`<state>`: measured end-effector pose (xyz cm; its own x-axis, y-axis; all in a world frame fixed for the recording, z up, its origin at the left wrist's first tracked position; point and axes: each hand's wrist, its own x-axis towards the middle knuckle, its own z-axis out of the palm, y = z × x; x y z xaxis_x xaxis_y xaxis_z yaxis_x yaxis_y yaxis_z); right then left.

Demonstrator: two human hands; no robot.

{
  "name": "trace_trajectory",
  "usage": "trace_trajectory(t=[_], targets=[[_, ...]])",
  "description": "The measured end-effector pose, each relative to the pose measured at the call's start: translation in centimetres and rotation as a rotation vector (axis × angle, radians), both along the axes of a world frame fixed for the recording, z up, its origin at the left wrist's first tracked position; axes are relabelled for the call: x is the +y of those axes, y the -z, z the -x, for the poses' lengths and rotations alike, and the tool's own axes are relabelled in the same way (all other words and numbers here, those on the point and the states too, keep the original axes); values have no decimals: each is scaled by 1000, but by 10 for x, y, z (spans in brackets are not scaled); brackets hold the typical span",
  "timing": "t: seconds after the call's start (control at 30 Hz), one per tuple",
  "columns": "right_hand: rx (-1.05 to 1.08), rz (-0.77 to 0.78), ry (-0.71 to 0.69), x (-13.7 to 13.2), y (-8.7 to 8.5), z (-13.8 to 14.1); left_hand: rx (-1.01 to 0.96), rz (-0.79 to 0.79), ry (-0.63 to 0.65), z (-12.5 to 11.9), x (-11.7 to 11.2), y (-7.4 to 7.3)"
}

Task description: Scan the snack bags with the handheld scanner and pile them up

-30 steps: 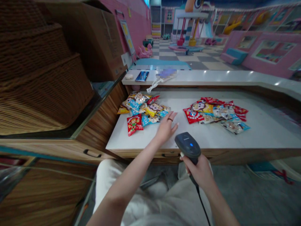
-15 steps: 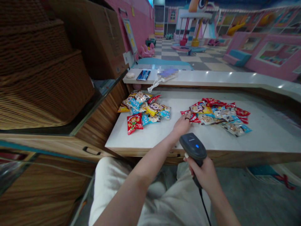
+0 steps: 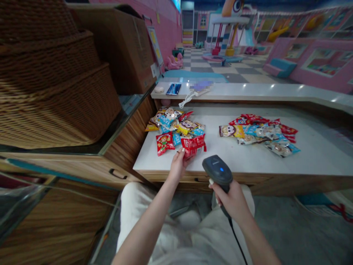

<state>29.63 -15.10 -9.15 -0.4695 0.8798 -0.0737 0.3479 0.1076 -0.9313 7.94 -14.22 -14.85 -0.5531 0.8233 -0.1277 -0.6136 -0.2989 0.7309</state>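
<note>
My left hand [image 3: 178,164] is closed on a red snack bag [image 3: 193,146], lifted near the front of the white desk [image 3: 212,147]. Round the handle of a dark barcode scanner [image 3: 217,168] my right hand [image 3: 231,198] is wrapped; a blue light glows on its top and a black cable hangs below. The scanner's head is just right of the red bag, apart from it. Behind my left hand lies a pile of snack bags [image 3: 168,117] in yellow, blue and red. A second pile of snack bags [image 3: 261,130] spreads over the right part of the desk.
A raised white ledge [image 3: 248,90] runs along the back, bearing a phone [image 3: 174,89], a round white case [image 3: 159,89] and a white cable [image 3: 187,99]. At left, wicker baskets [image 3: 55,99] and a cardboard box [image 3: 132,48] stand on a wooden cabinet [image 3: 91,165].
My left hand has taken a red snack bag from the right pile and carried it left, in front of the left pile. The scanner in my right hand has shifted slightly left.
</note>
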Motion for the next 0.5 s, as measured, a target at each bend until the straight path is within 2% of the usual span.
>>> trace_trajectory(t=[0.13, 0.27, 0.5], targets=[[-7, -11, -32, -6, -2, 9, -154, 45, -32, 14, -6, -8], [3, -23, -31, -7, -2, 16, -82, 4, -12, 19, -4, -11], [-65, -124, -38, -3, -5, 25, -6, -3, -38, 16, -2, -3]])
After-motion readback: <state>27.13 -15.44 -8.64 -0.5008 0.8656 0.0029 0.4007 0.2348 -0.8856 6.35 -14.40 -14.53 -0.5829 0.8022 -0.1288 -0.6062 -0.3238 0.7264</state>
